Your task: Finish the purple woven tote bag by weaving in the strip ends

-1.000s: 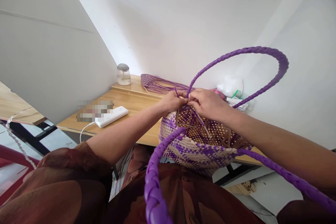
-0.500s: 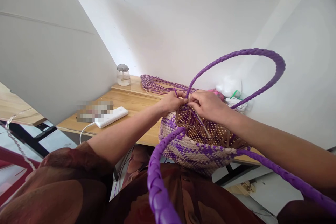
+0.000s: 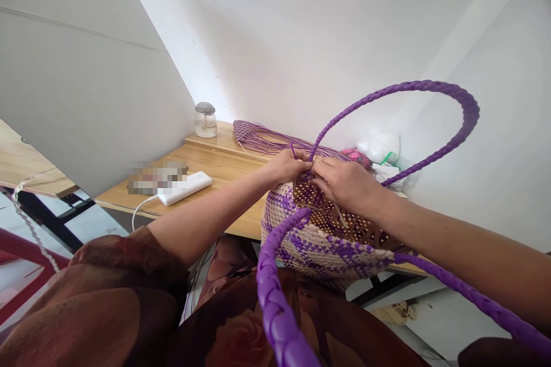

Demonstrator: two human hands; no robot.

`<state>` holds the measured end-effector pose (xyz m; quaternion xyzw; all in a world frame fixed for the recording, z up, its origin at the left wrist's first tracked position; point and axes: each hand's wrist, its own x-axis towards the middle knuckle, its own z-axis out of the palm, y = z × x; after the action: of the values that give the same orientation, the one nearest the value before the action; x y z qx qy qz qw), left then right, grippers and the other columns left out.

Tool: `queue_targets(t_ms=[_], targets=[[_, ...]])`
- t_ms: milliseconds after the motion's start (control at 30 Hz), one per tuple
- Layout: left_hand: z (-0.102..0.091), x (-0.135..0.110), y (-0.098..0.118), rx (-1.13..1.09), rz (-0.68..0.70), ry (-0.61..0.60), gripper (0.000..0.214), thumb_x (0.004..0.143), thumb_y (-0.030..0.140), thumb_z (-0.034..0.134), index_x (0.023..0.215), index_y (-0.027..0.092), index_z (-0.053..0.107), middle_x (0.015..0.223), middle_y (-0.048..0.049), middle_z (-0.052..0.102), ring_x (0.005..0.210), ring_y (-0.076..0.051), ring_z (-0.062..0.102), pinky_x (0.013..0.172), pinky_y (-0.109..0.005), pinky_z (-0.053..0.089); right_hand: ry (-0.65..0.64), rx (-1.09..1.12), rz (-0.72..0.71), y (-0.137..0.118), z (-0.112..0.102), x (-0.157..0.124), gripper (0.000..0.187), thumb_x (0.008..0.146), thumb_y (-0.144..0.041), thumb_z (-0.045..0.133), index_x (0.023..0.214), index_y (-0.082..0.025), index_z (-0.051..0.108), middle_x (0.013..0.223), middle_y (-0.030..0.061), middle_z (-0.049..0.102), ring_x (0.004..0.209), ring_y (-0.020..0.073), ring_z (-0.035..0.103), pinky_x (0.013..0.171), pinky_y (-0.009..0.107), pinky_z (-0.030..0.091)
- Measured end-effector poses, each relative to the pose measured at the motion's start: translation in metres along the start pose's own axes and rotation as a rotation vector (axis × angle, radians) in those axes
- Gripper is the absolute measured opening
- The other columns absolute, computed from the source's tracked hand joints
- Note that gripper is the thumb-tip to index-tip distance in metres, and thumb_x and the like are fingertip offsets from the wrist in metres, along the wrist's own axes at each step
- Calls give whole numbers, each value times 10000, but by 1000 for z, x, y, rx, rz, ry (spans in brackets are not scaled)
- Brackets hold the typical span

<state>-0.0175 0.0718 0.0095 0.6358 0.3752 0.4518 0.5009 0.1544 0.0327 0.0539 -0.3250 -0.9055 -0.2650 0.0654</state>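
A woven basket [image 3: 327, 246] in purple and cream tilts at the table's edge against my body, its brown inside showing. Its far purple braided handle [image 3: 413, 87] arches up; the near handle [image 3: 275, 298] loops toward me. At the far rim, by the foot of the far handle, my left hand [image 3: 289, 167] is closed in a pinch on the rim, and a purple strip [image 3: 293, 151] sticks up beside its fingers. Right against it, my right hand [image 3: 344, 180] is closed too, its fingertips at the same spot. What the right fingers pinch is hidden. Loose strip ends show inside the basket.
On the wooden table [image 3: 224, 163] lie a white power strip [image 3: 185, 187] with a cable and a blurred-out flat item. A lidded glass jar [image 3: 205, 120] and a bundle of purple strips [image 3: 267, 137] sit on the rear ledge. White plastic bags [image 3: 379, 146] stand behind the basket.
The view has shifted slightly. Both hands stay at the far rim; the right hand has turned a little and now covers more of the pale strip end inside the basket.
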Motion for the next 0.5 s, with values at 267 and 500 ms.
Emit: queue_targets(t_ms=[267, 500], targets=[[-1, 3, -3, -12, 24, -11, 69, 753, 195, 616, 775, 135, 642, 654, 14, 604, 607, -90, 531, 611, -230, 410, -26, -75, -44, -4, 5, -4, 205, 922, -98, 442, 964, -90, 642, 935, 146, 660, 850, 231, 597, 758, 333, 427], [-1, -1, 0, -7, 31, -26, 35, 754, 170, 606, 770, 143, 620, 666, 10, 604, 590, -81, 522, 577, -214, 387, 124, 264, 304, 7, -5, -2, 159, 842, -336, 658, 884, -183, 648, 808, 43, 684, 713, 181, 606, 656, 303, 421]])
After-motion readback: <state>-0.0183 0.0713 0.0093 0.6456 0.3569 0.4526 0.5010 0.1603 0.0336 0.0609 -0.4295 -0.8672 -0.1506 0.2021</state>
